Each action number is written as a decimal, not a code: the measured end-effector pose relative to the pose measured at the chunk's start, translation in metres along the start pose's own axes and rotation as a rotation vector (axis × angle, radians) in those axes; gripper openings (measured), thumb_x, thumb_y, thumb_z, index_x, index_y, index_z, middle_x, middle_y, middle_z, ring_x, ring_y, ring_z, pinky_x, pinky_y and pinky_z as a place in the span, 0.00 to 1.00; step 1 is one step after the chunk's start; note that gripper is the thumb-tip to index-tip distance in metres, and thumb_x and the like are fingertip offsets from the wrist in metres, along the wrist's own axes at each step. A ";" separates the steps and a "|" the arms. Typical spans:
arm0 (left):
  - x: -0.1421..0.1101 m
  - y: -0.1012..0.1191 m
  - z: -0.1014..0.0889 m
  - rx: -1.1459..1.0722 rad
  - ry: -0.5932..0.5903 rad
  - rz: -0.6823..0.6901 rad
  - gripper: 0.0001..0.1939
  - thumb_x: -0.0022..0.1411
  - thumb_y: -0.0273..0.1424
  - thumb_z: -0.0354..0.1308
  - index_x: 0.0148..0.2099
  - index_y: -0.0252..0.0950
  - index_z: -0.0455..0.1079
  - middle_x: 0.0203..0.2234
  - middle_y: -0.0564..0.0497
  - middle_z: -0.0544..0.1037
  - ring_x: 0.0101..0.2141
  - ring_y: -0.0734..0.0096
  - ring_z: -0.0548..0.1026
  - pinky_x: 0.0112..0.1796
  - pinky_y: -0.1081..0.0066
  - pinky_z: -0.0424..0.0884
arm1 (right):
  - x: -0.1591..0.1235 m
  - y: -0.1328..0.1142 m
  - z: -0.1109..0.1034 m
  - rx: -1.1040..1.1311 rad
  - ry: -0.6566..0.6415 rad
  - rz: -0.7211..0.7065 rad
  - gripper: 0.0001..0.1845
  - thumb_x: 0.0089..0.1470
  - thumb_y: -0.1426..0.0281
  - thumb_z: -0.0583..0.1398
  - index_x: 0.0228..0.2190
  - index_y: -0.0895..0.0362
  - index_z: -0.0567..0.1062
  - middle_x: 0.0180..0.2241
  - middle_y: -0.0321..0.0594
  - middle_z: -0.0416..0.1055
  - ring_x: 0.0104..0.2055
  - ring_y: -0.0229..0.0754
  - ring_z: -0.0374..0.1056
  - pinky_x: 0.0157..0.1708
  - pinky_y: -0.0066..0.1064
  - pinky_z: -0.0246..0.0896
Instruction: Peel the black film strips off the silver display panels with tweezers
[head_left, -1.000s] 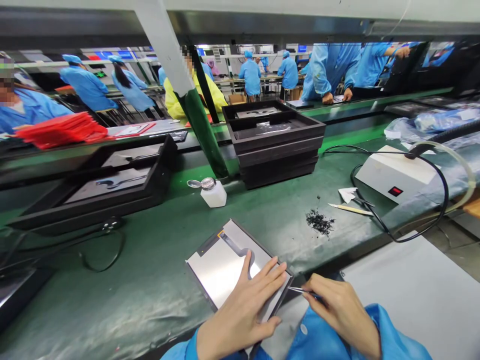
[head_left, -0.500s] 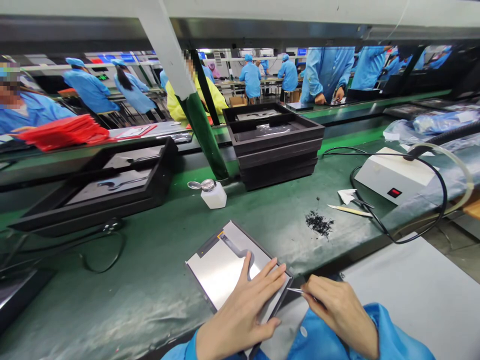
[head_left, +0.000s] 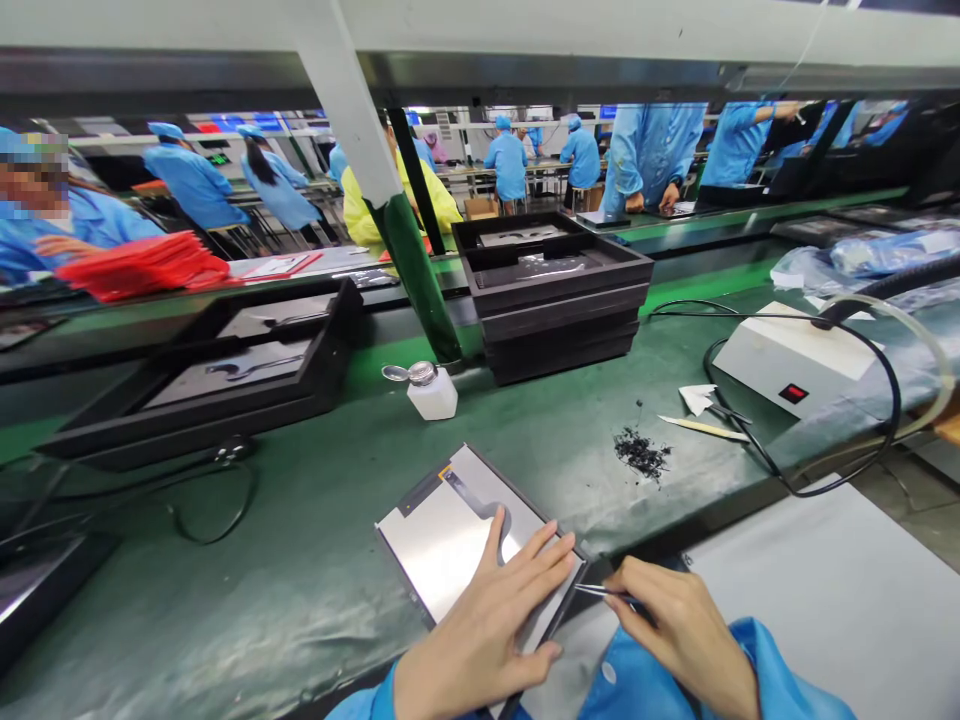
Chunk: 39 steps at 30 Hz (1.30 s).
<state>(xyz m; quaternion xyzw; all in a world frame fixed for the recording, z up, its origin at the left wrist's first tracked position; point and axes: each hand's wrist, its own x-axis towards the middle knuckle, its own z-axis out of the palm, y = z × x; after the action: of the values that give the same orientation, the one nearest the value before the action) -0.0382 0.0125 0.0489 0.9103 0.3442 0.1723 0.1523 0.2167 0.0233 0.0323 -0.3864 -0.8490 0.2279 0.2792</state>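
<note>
A flat display panel [head_left: 431, 540] with a silvery back, dark edges and a grey flex strip lies tilted at the bench's front edge. My left hand [head_left: 491, 620] rests on it, palm down with fingers spread, covering its near part. Beside the panel's right edge, my right hand [head_left: 667, 620] pinches a pair of tweezers [head_left: 592, 590]. The tips point left at that edge; whether they touch it I cannot tell. On the bench beyond lies a small heap of black scraps [head_left: 641, 453].
A white dispenser bottle [head_left: 433, 393] with a raised lid stands behind the panel. Stacked black trays [head_left: 559, 310] and another black tray [head_left: 217, 390] sit farther back. To the right are a yellowish blade-like tool [head_left: 703, 428], a white box [head_left: 799, 350] and a looping cable [head_left: 892, 400]. Co-workers sit and stand beyond.
The whole view has shifted slightly. My left hand stays on the panel, and the tweezers remain at its right edge with their prongs showing more apart.
</note>
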 end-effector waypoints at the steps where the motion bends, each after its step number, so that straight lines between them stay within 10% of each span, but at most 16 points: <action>1: 0.000 0.000 0.000 -0.003 -0.001 -0.002 0.44 0.65 0.31 0.60 0.74 0.40 0.38 0.67 0.42 0.59 0.68 0.51 0.53 0.61 0.36 0.21 | 0.000 0.000 0.000 -0.001 -0.003 0.000 0.13 0.70 0.65 0.51 0.34 0.53 0.72 0.28 0.33 0.74 0.28 0.36 0.73 0.28 0.25 0.60; 39: 0.002 0.009 -0.006 0.151 0.044 0.025 0.34 0.64 0.27 0.57 0.70 0.32 0.52 0.65 0.39 0.64 0.68 0.51 0.53 0.62 0.35 0.30 | -0.001 -0.007 -0.005 -0.030 0.047 0.021 0.17 0.70 0.63 0.50 0.33 0.53 0.72 0.27 0.34 0.74 0.28 0.38 0.74 0.27 0.25 0.64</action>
<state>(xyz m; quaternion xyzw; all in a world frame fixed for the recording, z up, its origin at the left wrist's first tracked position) -0.0340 0.0086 0.0578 0.9194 0.3481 0.1677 0.0733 0.2170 0.0192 0.0400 -0.4048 -0.8415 0.2089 0.2906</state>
